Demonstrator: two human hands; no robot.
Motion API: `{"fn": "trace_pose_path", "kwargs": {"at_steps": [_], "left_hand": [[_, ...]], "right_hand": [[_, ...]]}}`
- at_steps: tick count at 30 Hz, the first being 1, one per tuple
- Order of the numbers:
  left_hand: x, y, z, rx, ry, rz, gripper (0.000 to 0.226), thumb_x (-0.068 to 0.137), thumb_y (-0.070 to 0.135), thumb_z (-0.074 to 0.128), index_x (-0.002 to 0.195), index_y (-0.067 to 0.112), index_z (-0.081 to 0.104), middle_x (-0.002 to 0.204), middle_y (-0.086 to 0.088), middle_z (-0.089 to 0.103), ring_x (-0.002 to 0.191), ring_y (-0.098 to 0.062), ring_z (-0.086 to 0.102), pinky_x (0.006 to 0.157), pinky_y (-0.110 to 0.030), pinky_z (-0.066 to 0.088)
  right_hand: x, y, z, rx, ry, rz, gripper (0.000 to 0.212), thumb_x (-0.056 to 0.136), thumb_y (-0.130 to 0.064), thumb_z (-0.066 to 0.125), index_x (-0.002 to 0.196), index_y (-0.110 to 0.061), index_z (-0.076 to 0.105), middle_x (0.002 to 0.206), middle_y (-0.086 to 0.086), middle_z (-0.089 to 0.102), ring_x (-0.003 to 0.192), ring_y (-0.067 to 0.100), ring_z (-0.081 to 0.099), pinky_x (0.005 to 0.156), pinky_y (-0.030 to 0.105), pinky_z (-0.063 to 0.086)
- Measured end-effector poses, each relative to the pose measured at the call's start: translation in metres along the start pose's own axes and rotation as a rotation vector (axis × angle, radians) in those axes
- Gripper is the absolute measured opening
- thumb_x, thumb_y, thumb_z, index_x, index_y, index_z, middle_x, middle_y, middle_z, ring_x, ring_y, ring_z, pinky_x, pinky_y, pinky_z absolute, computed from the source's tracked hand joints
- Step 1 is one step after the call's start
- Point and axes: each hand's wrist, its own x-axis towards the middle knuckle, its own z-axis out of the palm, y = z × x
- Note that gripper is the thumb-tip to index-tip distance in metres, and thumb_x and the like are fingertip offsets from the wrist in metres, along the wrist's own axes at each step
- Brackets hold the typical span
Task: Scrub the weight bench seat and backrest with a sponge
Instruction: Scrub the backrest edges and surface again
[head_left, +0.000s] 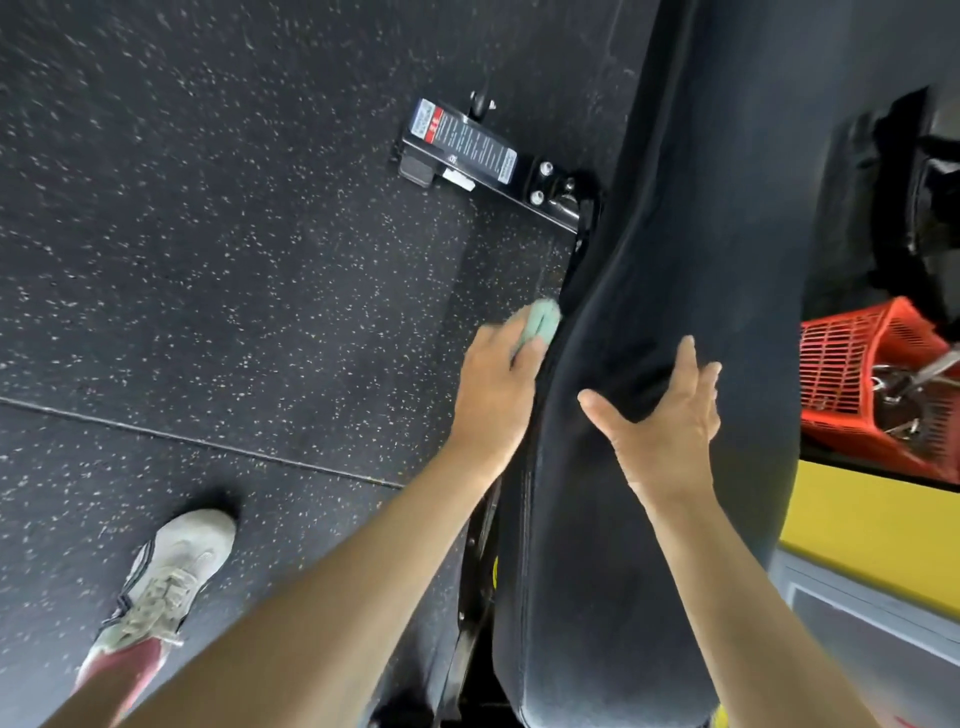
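Observation:
The black padded weight bench (691, 234) runs from the bottom centre up to the top right. My left hand (493, 384) grips a pale green sponge (696, 322) against the bench's left side edge, about halfway up. The sponge sticks out beyond my fingers, touching the pad's seam. My right hand (660, 415) lies flat on top of the pad with fingers spread, just right of the left hand.
The bench's black steel foot (467, 150) with a warning label lies on the speckled rubber floor at upper centre. A red plastic basket (872, 379) with metal parts sits to the right, above a yellow surface (872, 525). My left shoe (171, 577) stands at lower left.

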Motion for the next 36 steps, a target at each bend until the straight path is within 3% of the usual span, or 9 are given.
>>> {"fn": "trace_pose_path", "kwargs": {"at_steps": [3,7,14,19,27,30,32,34,36], "left_hand": [[-0.028,-0.017,-0.014,0.032,-0.069,-0.072,0.025,0.097,0.021,0.047,0.117,0.022,0.062,0.085,0.010,0.050,0.085,-0.004,0.048,0.083,-0.023,0.041],[0.009,0.000,0.003,0.003,-0.048,-0.126,0.037,0.097,0.012,0.047,0.132,0.020,0.055,0.119,0.003,0.056,0.107,-0.001,0.049,0.090,0.000,0.029],[0.134,0.053,0.051,-0.009,-0.152,-0.031,0.036,0.098,0.016,0.046,0.134,0.016,0.053,0.129,-0.001,0.060,0.117,-0.013,0.054,0.098,-0.016,0.036],[0.107,0.033,0.029,-0.060,-0.195,-0.047,0.037,0.095,0.009,0.051,0.132,0.009,0.054,0.129,-0.004,0.058,0.116,-0.009,0.053,0.104,-0.020,0.037],[-0.040,-0.012,-0.013,-0.177,0.000,-0.165,0.033,0.093,0.005,0.054,0.114,0.030,0.060,0.099,0.006,0.058,0.088,0.006,0.055,0.081,-0.010,0.041],[-0.089,-0.028,-0.015,-0.158,0.023,-0.239,0.027,0.093,0.011,0.056,0.109,0.032,0.056,0.104,0.004,0.059,0.096,0.001,0.056,0.086,-0.016,0.042],[-0.098,-0.033,-0.013,-0.149,-0.006,-0.255,0.016,0.092,0.019,0.054,0.105,0.027,0.054,0.102,0.002,0.057,0.092,-0.010,0.054,0.085,-0.024,0.044],[-0.084,-0.026,-0.013,-0.256,-0.024,-0.254,0.011,0.088,0.016,0.051,0.096,0.024,0.053,0.093,0.000,0.051,0.077,-0.009,0.049,0.070,-0.020,0.042],[-0.059,-0.015,-0.014,-0.284,-0.037,-0.269,0.017,0.090,0.006,0.049,0.091,0.023,0.051,0.087,0.002,0.050,0.071,-0.007,0.046,0.063,-0.018,0.039]], "right_hand": [[0.005,-0.007,-0.003,-0.028,-0.075,0.050,0.099,0.082,-0.036,0.072,0.153,-0.031,0.002,0.161,0.000,-0.006,0.147,0.024,-0.003,0.116,0.041,0.015],[0.009,-0.009,-0.003,-0.053,-0.110,0.058,0.098,0.082,-0.036,0.072,0.152,-0.031,0.003,0.161,0.002,-0.006,0.147,0.025,-0.003,0.117,0.037,0.010],[0.014,-0.007,-0.001,-0.052,-0.107,0.032,0.096,0.083,-0.035,0.071,0.152,-0.032,0.004,0.160,0.005,-0.006,0.147,0.029,-0.004,0.116,0.039,0.011],[0.016,-0.007,-0.002,-0.099,-0.091,0.021,0.096,0.082,-0.037,0.070,0.152,-0.030,0.004,0.160,0.007,-0.005,0.147,0.033,-0.002,0.117,0.042,0.010],[0.015,-0.006,0.000,-0.067,-0.070,0.028,0.096,0.082,-0.033,0.073,0.152,-0.029,0.007,0.160,0.007,-0.004,0.147,0.032,-0.004,0.117,0.039,0.009],[0.016,-0.006,0.001,-0.094,-0.072,0.024,0.097,0.082,-0.035,0.073,0.152,-0.028,0.006,0.160,0.009,-0.004,0.147,0.032,-0.002,0.119,0.041,0.011],[0.017,-0.005,0.001,-0.108,-0.060,0.025,0.098,0.081,-0.038,0.072,0.153,-0.028,0.006,0.160,0.011,-0.003,0.147,0.032,0.001,0.119,0.041,0.014],[0.013,-0.003,0.002,-0.057,-0.024,0.007,0.097,0.081,-0.039,0.072,0.153,-0.026,0.009,0.160,0.010,-0.001,0.147,0.029,0.004,0.118,0.039,0.016],[0.002,0.005,0.007,0.006,0.052,-0.060,0.086,0.085,-0.040,0.068,0.152,-0.021,0.018,0.160,0.010,0.005,0.147,0.024,0.005,0.113,0.026,0.013]]}}
